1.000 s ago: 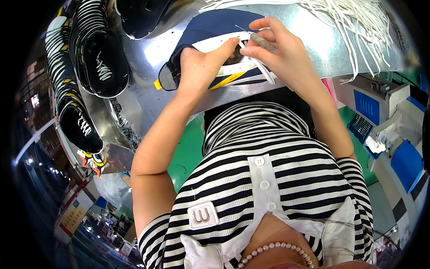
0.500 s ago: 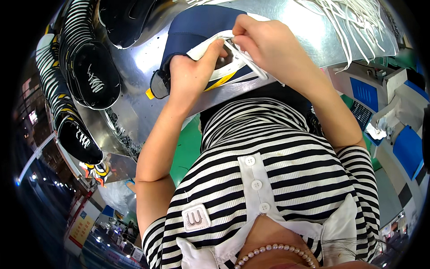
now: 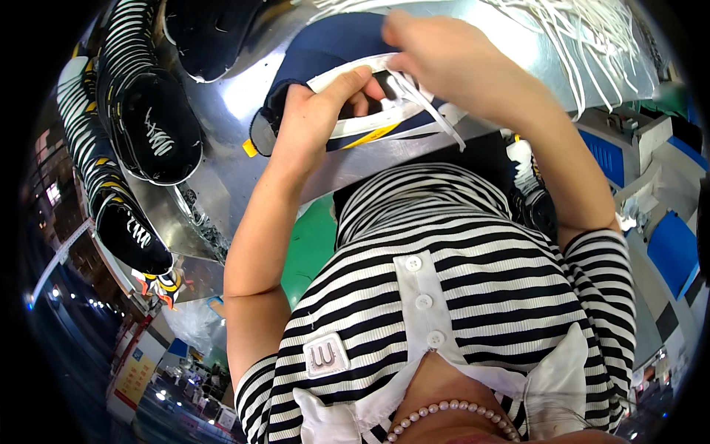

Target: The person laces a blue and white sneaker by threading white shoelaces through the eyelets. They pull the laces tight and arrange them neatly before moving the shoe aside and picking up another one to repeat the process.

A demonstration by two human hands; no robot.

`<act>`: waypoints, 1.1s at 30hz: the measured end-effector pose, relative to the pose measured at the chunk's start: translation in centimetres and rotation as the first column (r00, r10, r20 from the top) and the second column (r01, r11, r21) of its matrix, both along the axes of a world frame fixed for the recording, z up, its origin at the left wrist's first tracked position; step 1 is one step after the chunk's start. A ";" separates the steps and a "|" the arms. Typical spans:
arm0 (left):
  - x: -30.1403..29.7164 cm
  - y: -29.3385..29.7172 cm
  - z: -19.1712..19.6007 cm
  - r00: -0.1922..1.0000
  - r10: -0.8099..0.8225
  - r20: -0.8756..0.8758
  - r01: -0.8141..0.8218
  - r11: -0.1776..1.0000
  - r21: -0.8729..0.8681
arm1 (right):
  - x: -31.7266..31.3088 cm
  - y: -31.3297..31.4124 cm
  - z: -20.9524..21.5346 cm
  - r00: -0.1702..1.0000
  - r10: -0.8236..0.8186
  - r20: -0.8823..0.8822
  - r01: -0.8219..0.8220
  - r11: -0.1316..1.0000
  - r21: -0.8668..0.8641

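A navy shoe [image 3: 325, 43] with a white eyelet facing, a yellow stripe and a grey heel with a yellow tab lies on its side on the metal table [image 3: 237, 96]. My left hand [image 3: 314, 111] is closed on its upper, thumb along the white facing and fingertips showing inside the opening. A white shoelace [image 3: 438, 117] runs out of the facing, its loose end hanging over the near side. Just above the lace and the front of the shoe is my right hand [image 3: 444, 59]; its fingers are blurred, so I cannot tell whether they hold anything.
Stacked rows of black shoes [image 3: 157, 137] with white lacing stand along the left, another black shoe [image 3: 211, 33] beside them. A pile of loose white laces [image 3: 577, 37] spreads over the far right of the table. Grey equipment with blue panels [image 3: 673, 251] stands to the right.
My right hand has lifted slightly off the facing and is smeared by motion. The lace end hangs lower toward me. My left fingertips now show inside the opening.
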State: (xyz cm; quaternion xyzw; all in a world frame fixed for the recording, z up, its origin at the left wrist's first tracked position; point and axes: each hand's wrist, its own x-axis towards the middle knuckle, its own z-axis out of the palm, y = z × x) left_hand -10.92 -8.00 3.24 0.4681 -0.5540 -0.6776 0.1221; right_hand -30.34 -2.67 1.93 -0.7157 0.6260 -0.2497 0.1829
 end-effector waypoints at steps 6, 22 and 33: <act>-0.9 -0.2 1.4 1.000 0.018 -0.021 -0.017 0.999 0.035 | -1.6 0.3 -1.8 0.699 -0.232 0.676 0.126 0.971 0.202; 10.2 -1.0 14.9 0.206 0.571 -0.795 -0.149 0.821 0.552 | 1.2 0.0 -2.2 0.867 -0.433 0.247 0.402 0.900 0.167; 2.3 5.0 0.5 0.980 0.028 0.199 0.187 0.230 -0.955 | 0.1 1.3 -1.8 0.488 -0.286 0.825 0.288 0.945 0.157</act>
